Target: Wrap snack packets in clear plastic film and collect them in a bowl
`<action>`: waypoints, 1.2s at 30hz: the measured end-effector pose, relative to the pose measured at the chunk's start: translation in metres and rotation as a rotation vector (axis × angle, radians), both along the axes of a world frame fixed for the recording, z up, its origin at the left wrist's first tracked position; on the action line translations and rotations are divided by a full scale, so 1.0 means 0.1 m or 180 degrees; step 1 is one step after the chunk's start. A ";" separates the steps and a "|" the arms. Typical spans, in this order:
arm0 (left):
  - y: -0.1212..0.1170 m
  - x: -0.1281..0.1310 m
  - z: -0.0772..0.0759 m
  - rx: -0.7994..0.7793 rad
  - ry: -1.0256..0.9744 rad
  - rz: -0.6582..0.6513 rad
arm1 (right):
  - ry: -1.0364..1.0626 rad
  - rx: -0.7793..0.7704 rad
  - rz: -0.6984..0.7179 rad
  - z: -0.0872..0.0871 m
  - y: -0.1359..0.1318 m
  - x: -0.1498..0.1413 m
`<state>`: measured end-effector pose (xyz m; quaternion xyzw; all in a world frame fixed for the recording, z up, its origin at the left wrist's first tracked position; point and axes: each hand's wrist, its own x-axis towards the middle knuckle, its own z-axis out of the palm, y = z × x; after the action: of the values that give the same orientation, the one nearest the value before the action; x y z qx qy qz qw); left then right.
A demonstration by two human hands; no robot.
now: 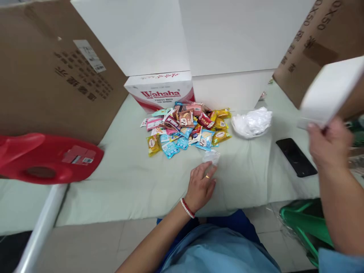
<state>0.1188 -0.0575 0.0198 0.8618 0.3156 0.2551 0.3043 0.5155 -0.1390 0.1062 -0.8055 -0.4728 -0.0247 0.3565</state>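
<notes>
While right hand [331,142] grips white object [332,91], left hand [200,185] touches crumpled plastic [211,156], grasp unclear; snack packets [186,119] beyond, phone [295,157] between hands.

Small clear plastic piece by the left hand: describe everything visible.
The plastic piece looks thin, whitish-clear and crumpled, with no readable print. It lies on the pale green cloth, just on the near side of the snack packets. The left hand's fingers appear to touch its near edge. Contents, if any, can't be told.

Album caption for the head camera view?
Left hand at clear plastic by piled snacks, right hand holding something white.
</notes>
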 end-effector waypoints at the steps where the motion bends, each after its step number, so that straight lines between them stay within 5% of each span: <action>1: 0.02 0.04 -0.07 0.0129 0.0121 -0.0049 | -0.0118 0.0063 -0.0330 0.00 0.22 0.16; 5: 0.05 0.19 -0.33 0.0145 0.0258 0.0025 | -0.0159 -0.0391 -0.0420 -0.10 0.92 0.57; 9: 0.06 0.15 -0.39 -0.0225 -0.0134 0.0379 | -0.0052 -0.0311 -0.0481 -0.21 1.08 0.52; 13: 0.11 0.12 -0.34 -0.0579 -0.0482 0.0755 | -0.0146 0.0484 -0.0774 -0.32 0.70 -0.16; 15: 0.15 0.13 -0.33 -0.0699 -0.0586 0.0858 | 0.0320 0.0901 -0.0355 -0.44 0.44 -0.70; 18: 0.17 0.15 -0.29 -0.1068 -0.1021 0.1092 | 0.1513 0.0550 0.0638 -0.63 0.14 -1.52; 22: 0.05 0.12 -0.18 -0.1595 -0.1660 0.1559 | 0.3211 -0.0011 0.1053 -0.81 0.07 -2.23; 28: -0.22 -0.06 -0.04 -0.2594 -0.2167 0.1514 | 0.3284 -0.0495 0.1925 -0.86 0.30 -2.47; 36: -0.09 -0.54 0.03 -0.3814 -0.2892 0.1704 | 0.4566 -0.0807 0.1476 -0.83 0.45 -2.35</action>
<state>0.0647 -0.0665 0.0224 0.2583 0.4403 0.4328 0.7430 0.2806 -0.0945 0.0229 -0.5391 -0.2817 0.6344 0.4771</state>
